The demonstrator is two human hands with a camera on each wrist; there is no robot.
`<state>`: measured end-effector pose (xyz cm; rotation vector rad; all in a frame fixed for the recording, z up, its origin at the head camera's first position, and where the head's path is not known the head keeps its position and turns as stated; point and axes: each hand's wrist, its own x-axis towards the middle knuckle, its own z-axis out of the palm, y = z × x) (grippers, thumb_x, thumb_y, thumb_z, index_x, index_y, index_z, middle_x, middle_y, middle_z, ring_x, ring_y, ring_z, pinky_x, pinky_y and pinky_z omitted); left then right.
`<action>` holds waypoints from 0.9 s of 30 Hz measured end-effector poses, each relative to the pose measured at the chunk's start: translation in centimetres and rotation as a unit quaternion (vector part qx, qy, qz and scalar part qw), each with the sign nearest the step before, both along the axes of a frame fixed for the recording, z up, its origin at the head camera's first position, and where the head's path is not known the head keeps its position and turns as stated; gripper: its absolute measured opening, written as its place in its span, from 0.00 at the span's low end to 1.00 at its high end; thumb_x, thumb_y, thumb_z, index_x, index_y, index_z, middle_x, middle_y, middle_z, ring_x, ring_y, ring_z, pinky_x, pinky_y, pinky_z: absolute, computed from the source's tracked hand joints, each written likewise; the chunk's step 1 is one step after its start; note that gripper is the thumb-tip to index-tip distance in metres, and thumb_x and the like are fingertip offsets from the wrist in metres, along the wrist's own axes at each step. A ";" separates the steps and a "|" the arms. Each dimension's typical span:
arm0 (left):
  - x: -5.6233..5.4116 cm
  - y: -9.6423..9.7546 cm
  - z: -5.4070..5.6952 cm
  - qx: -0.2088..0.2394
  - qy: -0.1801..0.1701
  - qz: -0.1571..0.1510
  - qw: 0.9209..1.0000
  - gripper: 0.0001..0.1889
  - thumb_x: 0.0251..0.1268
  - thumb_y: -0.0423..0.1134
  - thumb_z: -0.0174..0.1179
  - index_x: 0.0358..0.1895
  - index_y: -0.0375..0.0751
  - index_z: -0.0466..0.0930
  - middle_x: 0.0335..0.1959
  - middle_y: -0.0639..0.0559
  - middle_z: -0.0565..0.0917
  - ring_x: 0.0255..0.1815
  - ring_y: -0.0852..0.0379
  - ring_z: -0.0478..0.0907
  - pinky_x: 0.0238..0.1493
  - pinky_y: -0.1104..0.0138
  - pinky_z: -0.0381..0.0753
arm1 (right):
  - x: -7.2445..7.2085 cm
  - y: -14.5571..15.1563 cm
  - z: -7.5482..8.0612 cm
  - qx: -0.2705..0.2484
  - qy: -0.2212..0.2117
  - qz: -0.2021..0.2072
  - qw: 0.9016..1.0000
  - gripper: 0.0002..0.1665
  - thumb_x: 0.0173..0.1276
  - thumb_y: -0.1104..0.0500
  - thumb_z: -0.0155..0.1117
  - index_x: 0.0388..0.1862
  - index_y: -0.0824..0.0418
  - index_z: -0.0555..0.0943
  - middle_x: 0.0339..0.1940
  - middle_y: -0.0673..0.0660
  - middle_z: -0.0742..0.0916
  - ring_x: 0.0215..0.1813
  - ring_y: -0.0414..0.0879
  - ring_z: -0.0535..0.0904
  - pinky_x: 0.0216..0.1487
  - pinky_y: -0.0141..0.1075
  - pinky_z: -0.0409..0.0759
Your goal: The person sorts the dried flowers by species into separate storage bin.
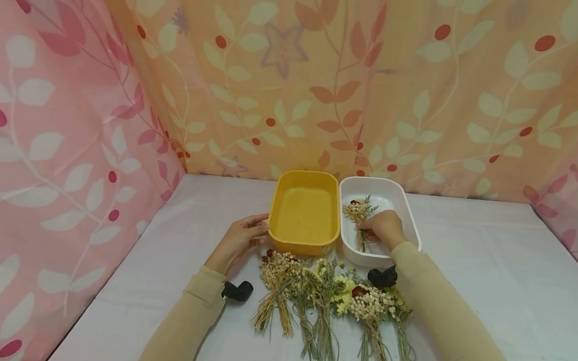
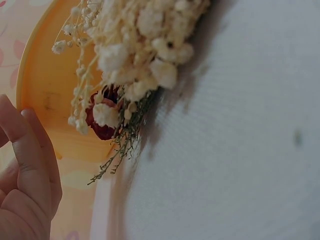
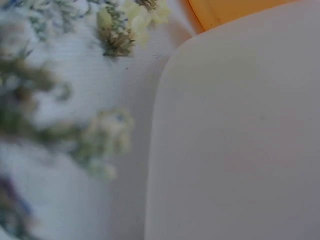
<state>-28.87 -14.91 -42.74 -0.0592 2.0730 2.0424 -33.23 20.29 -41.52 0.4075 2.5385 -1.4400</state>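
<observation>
In the head view my right hand (image 1: 384, 229) is inside the white plastic tub (image 1: 412, 224), pinching the stems of a small dried-flower bouquet (image 1: 359, 209). That bouquet has cream blossoms, a dark red flower and a green sprig, and its head points away from me. My left hand (image 1: 240, 239) rests its fingertips against the left side of the yellow plastic tub (image 1: 304, 212), fingers fairly straight. The left wrist view shows these fingers (image 2: 32, 155) beside the yellow wall. The right wrist view catches the white tub's outer wall (image 3: 240, 130), with the hand out of sight.
Several tied dried-flower bunches lie in a row in front of the tubs, among them a straw-stemmed one (image 1: 277, 290), green-stemmed ones (image 1: 323, 298) and a cream one with a red flower (image 1: 372, 310). A white cloth (image 1: 162, 305) covers the table. Patterned curtains (image 1: 284, 92) stand behind.
</observation>
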 end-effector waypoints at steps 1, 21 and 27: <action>0.0 0.0 0.0 0.000 -0.001 0.000 1.000 0.25 0.73 0.37 0.59 0.71 0.39 0.71 0.56 0.40 0.80 0.37 0.64 0.81 0.37 0.75 0.82 | 0.0 0.0 0.0 0.006 0.003 0.001 1.000 0.15 0.58 0.58 0.77 0.29 0.69 0.84 0.10 0.49 0.82 0.15 0.38 0.78 0.21 0.29 0.80; -0.2 -0.1 -0.1 0.004 -0.003 -0.001 1.000 0.25 0.73 0.37 0.59 0.70 0.39 0.71 0.50 0.46 0.82 0.38 0.65 0.82 0.37 0.75 0.82 | 1.1 0.3 0.9 -0.061 0.028 -0.019 0.998 0.21 0.60 0.60 0.75 0.46 0.74 0.85 0.20 0.53 0.89 0.24 0.40 0.86 0.32 0.32 0.86; -0.1 0.0 0.1 0.003 -0.004 -0.001 1.000 0.25 0.73 0.37 0.59 0.71 0.39 0.71 0.52 0.45 0.81 0.35 0.64 0.81 0.37 0.75 0.82 | 1.9 0.9 1.5 -0.082 0.045 0.018 0.995 0.23 0.65 0.59 0.70 0.54 0.74 0.82 0.32 0.57 0.92 0.32 0.40 0.88 0.40 0.34 0.87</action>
